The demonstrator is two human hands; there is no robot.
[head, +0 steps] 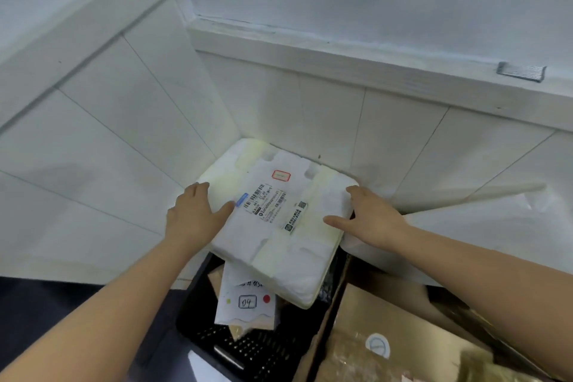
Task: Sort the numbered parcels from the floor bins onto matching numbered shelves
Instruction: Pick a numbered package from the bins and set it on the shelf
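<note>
A large white parcel (273, 220), flat and wrapped in pale plastic, is seen at the centre of the frame, above a black floor bin (248, 350) and close to the corner of a white tiled wall (108, 121); barcode labels and a small red-bordered sticker are carried on its upper face, though the print is too small to be read. The parcel is gripped at its left edge by the left hand (193, 217), the thumb laid on the top face beside the barcode and the fingers (193, 191) curled over the edge; its right edge is held by the right hand (372, 217), the thumb stretched across the top face and the fingers (356, 191) wrapped over the far right corner; both hands are thus closed lightly about the same parcel. Below it, in the lower centre of the frame, a smaller white parcel (245, 298) is seen inside the black bin, marked "04" in a drawn box, with a yellow dot to the left of the number and a red dot to the right. At the lower right of the frame a brown cardboard box (387, 319) is placed just beside the bin, a round white sticker being visible on it. A small grey metal plate (521, 71) is fixed to the wall ledge at the upper right.
</note>
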